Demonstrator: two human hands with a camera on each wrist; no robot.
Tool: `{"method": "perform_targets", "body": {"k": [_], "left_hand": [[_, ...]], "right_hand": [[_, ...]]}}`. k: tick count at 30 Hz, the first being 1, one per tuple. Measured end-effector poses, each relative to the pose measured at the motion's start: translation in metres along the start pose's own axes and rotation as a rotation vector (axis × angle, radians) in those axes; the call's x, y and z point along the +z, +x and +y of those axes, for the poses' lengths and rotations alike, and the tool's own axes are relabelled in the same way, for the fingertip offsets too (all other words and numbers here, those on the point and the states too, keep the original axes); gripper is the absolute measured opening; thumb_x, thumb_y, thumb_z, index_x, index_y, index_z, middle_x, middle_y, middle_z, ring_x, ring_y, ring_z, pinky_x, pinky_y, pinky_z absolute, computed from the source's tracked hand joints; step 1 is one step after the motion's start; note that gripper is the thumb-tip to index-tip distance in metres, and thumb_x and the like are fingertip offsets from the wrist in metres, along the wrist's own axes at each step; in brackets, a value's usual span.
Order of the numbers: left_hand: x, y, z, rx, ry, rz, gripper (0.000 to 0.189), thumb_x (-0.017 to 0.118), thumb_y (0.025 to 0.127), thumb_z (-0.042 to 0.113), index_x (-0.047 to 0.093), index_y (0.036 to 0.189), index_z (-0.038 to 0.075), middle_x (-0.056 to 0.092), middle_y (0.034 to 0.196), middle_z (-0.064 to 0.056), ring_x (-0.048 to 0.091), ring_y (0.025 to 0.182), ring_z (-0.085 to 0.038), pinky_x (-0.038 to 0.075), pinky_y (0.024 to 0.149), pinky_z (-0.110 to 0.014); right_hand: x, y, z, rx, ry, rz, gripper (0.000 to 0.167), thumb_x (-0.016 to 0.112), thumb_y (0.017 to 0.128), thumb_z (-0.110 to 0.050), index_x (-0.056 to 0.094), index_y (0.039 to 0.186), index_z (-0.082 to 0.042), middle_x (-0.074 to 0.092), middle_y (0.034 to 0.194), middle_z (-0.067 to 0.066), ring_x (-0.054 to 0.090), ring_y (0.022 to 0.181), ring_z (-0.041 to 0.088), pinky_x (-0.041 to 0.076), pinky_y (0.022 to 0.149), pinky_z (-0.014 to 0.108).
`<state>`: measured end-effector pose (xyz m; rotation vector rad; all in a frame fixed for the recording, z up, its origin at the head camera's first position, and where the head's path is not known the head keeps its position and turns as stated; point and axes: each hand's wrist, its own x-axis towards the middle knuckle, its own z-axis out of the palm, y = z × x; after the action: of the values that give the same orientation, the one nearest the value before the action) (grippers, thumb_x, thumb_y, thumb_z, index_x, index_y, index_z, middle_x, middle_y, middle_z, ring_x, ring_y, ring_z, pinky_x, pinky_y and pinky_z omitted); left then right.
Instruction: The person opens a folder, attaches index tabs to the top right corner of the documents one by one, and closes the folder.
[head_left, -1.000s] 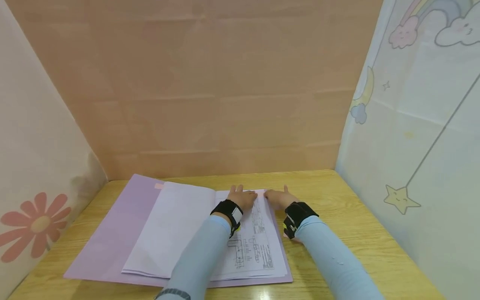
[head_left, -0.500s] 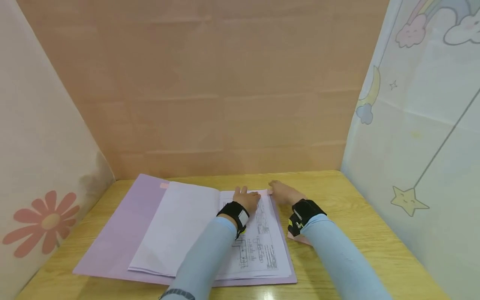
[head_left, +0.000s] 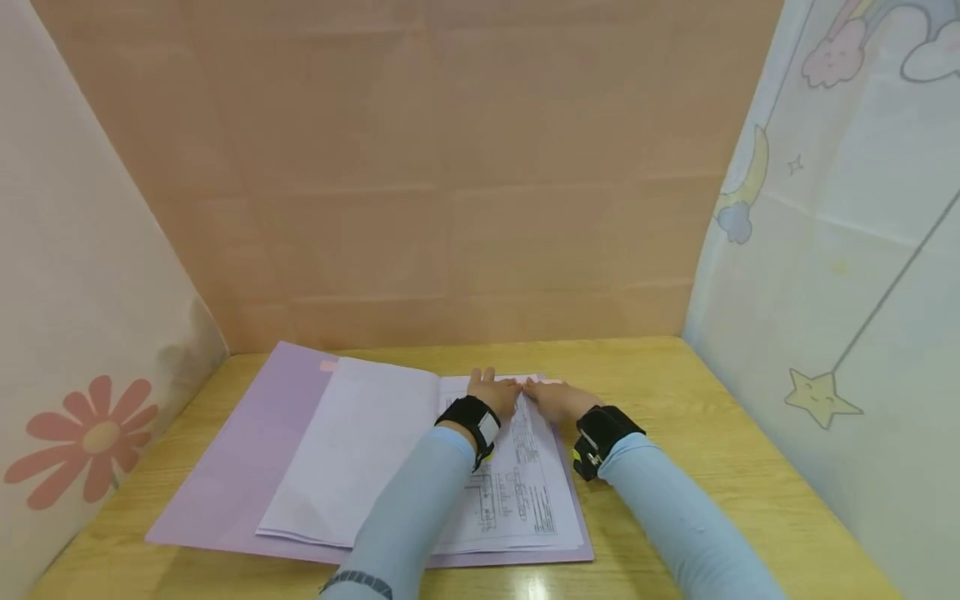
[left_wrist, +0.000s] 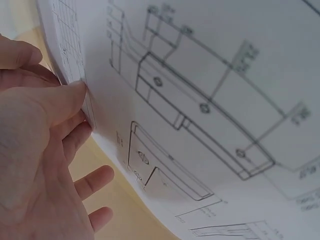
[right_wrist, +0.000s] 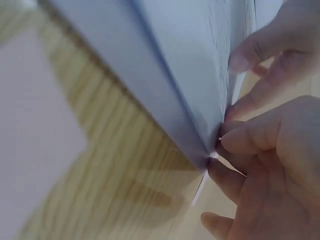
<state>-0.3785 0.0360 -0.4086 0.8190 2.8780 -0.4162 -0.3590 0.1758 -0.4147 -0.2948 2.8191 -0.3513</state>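
Observation:
A purple folder (head_left: 225, 492) lies spread on the table, holding white sheets. On its right side is a sheet with technical drawings (head_left: 525, 508). My left hand (head_left: 495, 395) pinches the sheet's far edge, thumb on the printed face in the left wrist view. Close beside it, my right hand (head_left: 558, 400) pinches the same edge near the far right corner. Between the two hands the sheet is raised into a fold. In the right wrist view, the fingertips of both hands meet at the paper's edge. A blurred pale pink paper (right_wrist: 35, 140) appears at the left there.
A blank white page (head_left: 345, 450) lies turned over on the folder's left side. A small pink tab (head_left: 327, 366) shows at that side's far edge. The wooden table (head_left: 712, 483) is bounded by a brown back panel (head_left: 450, 208) and patterned side walls.
My right hand first reached out past the folder's far right corner, then came back left to the sheet, whose far edge is now raised. The left hand stays nearly in place.

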Motion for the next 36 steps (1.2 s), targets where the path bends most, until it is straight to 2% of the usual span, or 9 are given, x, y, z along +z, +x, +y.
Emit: {"method": "perform_targets", "body": {"k": [7, 11, 16, 22, 25, 28, 30, 33, 36], "left_hand": [[0.001, -0.001, 0.002, 0.030, -0.043, -0.001, 0.047, 0.045, 0.102, 0.036, 0.036, 0.148, 0.037, 0.034, 0.153, 0.018, 0.025, 0.145, -0.028, 0.017, 0.115, -0.050], [-0.001, -0.003, 0.003, 0.043, -0.026, -0.003, 0.047, 0.045, 0.102, 0.037, 0.036, 0.148, 0.035, 0.034, 0.154, 0.016, 0.027, 0.144, -0.028, 0.020, 0.114, -0.049], [-0.005, -0.008, 0.002, 0.048, -0.009, -0.014, 0.048, 0.045, 0.102, 0.036, 0.035, 0.149, 0.034, 0.033, 0.155, 0.015, 0.027, 0.144, -0.027, 0.020, 0.115, -0.049], [-0.001, -0.001, 0.002, 0.066, 0.039, 0.013, 0.049, 0.044, 0.102, 0.039, 0.033, 0.149, 0.035, 0.031, 0.155, 0.016, 0.027, 0.144, -0.027, 0.020, 0.114, -0.049], [0.002, 0.003, 0.004, 0.052, 0.064, 0.011, 0.046, 0.045, 0.102, 0.039, 0.039, 0.147, 0.035, 0.037, 0.152, 0.016, 0.029, 0.143, -0.024, 0.021, 0.114, -0.047], [-0.005, 0.001, 0.006, 0.034, 0.078, -0.044, 0.035, 0.047, 0.101, 0.035, 0.055, 0.135, 0.032, 0.051, 0.142, 0.012, 0.035, 0.138, -0.022, 0.024, 0.113, -0.043], [-0.012, 0.000, 0.007, 0.020, 0.089, -0.077, 0.029, 0.047, 0.102, 0.033, 0.064, 0.125, 0.029, 0.057, 0.135, 0.011, 0.037, 0.136, -0.020, 0.024, 0.113, -0.041], [-0.019, 0.006, 0.007, 0.020, 0.061, -0.001, 0.033, 0.045, 0.102, 0.031, 0.061, 0.130, 0.023, 0.054, 0.140, 0.006, 0.039, 0.136, -0.018, 0.026, 0.113, -0.037], [-0.014, 0.014, 0.009, 0.056, 0.002, 0.164, 0.047, 0.039, 0.104, 0.028, 0.035, 0.150, 0.015, 0.031, 0.157, -0.001, 0.034, 0.142, -0.018, 0.026, 0.116, -0.035]], "right_hand": [[-0.003, -0.005, 0.015, 0.055, 0.120, -0.009, 0.044, 0.030, 0.107, -0.026, 0.039, 0.148, -0.012, 0.041, 0.149, 0.016, 0.036, 0.137, 0.040, 0.026, 0.111, 0.056], [-0.008, -0.008, 0.030, 0.069, 0.067, -0.006, 0.043, 0.034, 0.105, -0.018, 0.040, 0.147, -0.010, 0.042, 0.148, 0.019, 0.038, 0.136, 0.042, 0.029, 0.110, 0.056], [-0.011, -0.012, 0.040, 0.074, 0.077, -0.011, 0.044, 0.033, 0.103, -0.008, 0.040, 0.147, -0.007, 0.039, 0.149, 0.021, 0.034, 0.138, 0.043, 0.028, 0.112, 0.054], [-0.014, -0.016, 0.037, 0.102, 0.098, 0.004, 0.042, 0.033, 0.104, -0.011, 0.043, 0.145, -0.008, 0.042, 0.147, 0.021, 0.038, 0.136, 0.041, 0.030, 0.111, 0.053], [-0.011, -0.017, 0.037, 0.137, 0.124, 0.010, 0.041, 0.031, 0.106, -0.015, 0.045, 0.144, -0.008, 0.047, 0.144, 0.019, 0.047, 0.127, 0.036, 0.035, 0.106, 0.049], [-0.008, -0.017, 0.037, 0.159, 0.151, 0.015, 0.042, 0.029, 0.107, -0.018, 0.046, 0.144, -0.008, 0.048, 0.142, 0.019, 0.049, 0.120, 0.033, 0.036, 0.105, 0.048], [-0.007, -0.017, 0.036, 0.159, 0.138, 0.016, 0.042, 0.028, 0.107, -0.018, 0.046, 0.144, -0.009, 0.046, 0.145, 0.020, 0.048, 0.124, 0.034, 0.034, 0.108, 0.051], [-0.008, -0.015, 0.034, 0.161, 0.129, 0.012, 0.042, 0.029, 0.107, -0.020, 0.045, 0.145, -0.011, 0.045, 0.146, 0.019, 0.045, 0.131, 0.036, 0.031, 0.110, 0.053], [-0.009, -0.012, 0.031, 0.128, 0.085, 0.007, 0.041, 0.033, 0.106, -0.019, 0.045, 0.144, -0.011, 0.046, 0.146, 0.018, 0.043, 0.134, 0.038, 0.030, 0.110, 0.055]]}}
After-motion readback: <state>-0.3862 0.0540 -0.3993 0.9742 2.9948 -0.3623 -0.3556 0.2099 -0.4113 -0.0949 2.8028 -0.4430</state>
